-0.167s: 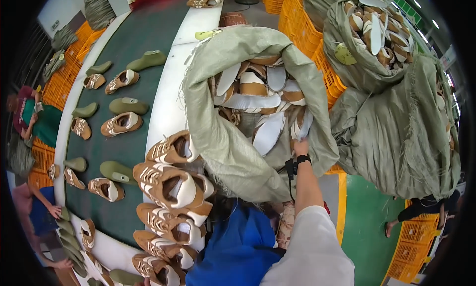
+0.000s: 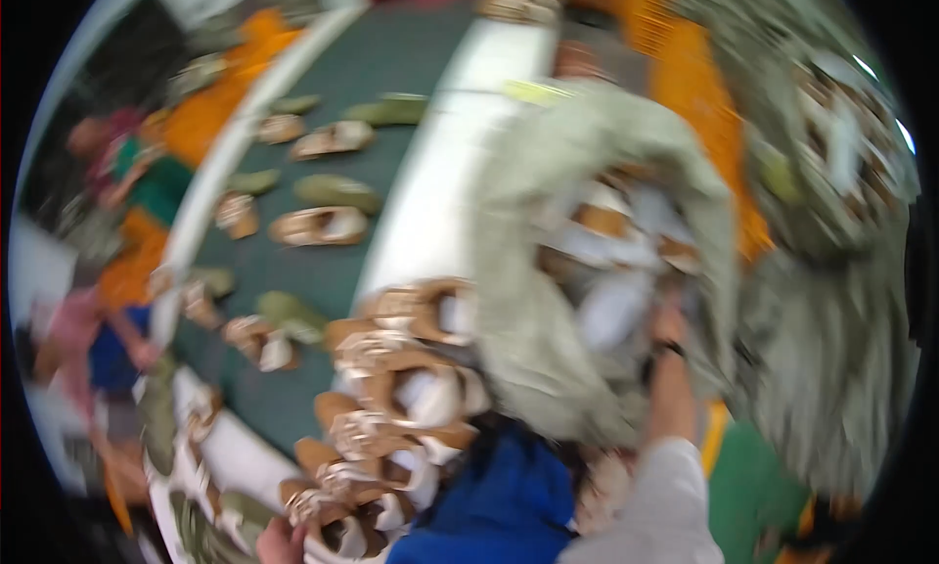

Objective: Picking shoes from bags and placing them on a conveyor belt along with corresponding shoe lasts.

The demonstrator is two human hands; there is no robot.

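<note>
My right hand (image 2: 669, 319) reaches into an open grey-green woven sack (image 2: 518, 300) standing in front of me. Inside lie several brown-and-white shoe uppers (image 2: 601, 217) with pale undersides (image 2: 614, 308). The hand is at the near right of that heap; motion blur smears its fingers, so I cannot tell whether they grip one. At the lower edge, my left hand (image 2: 281, 542) is beside the nearest brown lace-up shoe (image 2: 328, 515) in a row of finished-looking shoes (image 2: 416, 388). Its fingers are blurred and partly cut off.
On the left runs a dark green conveyor belt (image 2: 323, 300) with white borders, carrying shoes and green shoe lasts (image 2: 337, 192). Two people (image 2: 83, 344) are beyond it. Another filled sack (image 2: 782, 187) and orange crates (image 2: 699, 94) stand at the right.
The view has swung, so the scene sits further right and is blurred. More of my left hand shows beside the nearest shoe. My right hand remains in the sack.
</note>
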